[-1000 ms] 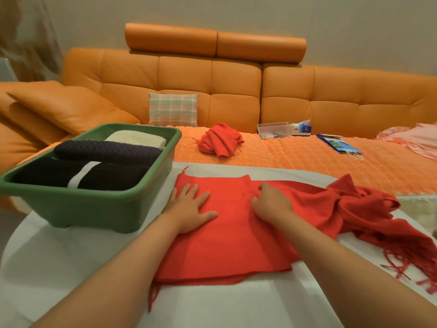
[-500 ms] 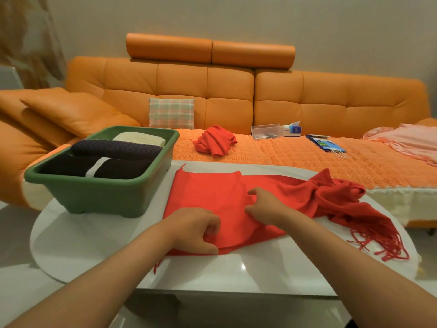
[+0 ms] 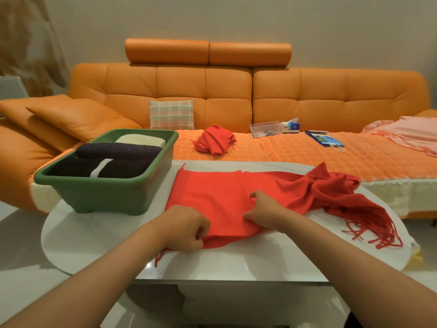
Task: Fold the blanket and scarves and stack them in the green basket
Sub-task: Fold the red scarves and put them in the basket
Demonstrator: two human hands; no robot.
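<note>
Since a second ago the left hand (image 3: pixel 186 229) has been drawn back from lying flat on the red scarf (image 3: pixel 212 195) to its near edge, and the right hand (image 3: pixel 266 213) has been brought down toward the same edge. In the head view, the left hand is seen with its fingers curled round the scarf's near left corner, where a few fringe strands hang over the counter (image 3: pixel 94 240). The right hand is closed on a fold of the cloth further right, with the fabric pinched between thumb and fingers. The scarf's left part is spread flat on the counter, while its right part is bunched up, with the fringe trailing toward the counter's right edge. The green basket (image 3: pixel 113 192) is set on the counter just left of the scarf (whether the two touch cannot be told). Three folded pieces are laid in it: a cream cloth (image 3: pixel 142 140) at the far end, a dark scarf (image 3: pixel 118 150) in the middle and a dark striped scarf (image 3: pixel 101 168) nearest. A crumpled red cloth (image 3: pixel 214 140) is left on the orange sofa (image 3: pixel 227 91) behind, near a plaid cushion (image 3: pixel 172 114).
</note>
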